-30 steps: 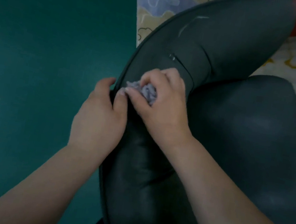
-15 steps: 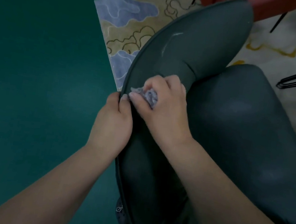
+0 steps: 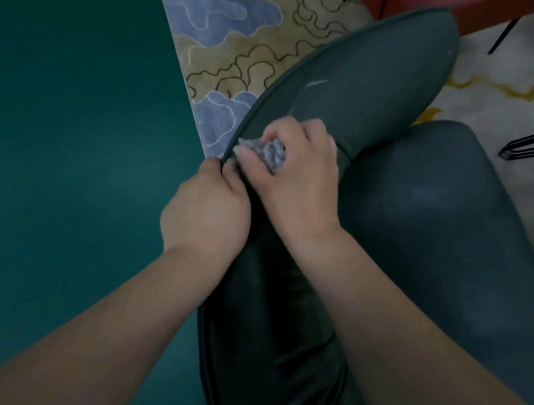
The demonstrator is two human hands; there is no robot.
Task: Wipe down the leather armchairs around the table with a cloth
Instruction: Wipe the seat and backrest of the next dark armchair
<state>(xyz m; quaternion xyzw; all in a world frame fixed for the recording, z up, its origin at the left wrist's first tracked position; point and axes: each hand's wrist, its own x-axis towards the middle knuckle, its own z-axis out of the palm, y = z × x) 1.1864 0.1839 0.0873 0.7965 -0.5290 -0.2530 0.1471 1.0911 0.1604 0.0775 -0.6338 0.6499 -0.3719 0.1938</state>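
right hand (image 3: 296, 179) bunching cloth (image 3: 271, 152), armchair (image 3: 445, 229) rim

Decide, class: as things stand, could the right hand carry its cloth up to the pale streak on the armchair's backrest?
Probably yes. The right hand holds the cloth just below the pale streak, with only bare backrest between them. The left hand grips the rim, out of the way.

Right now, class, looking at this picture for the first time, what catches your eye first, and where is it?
Two bare hands meet at the picture's centre on the curved rim of a dark grey leather armchair. The right hand grips a crumpled grey cloth against the leather, while the left hand holds the rim beside it. Behind, a patterned rug corner juts onto the green floor.
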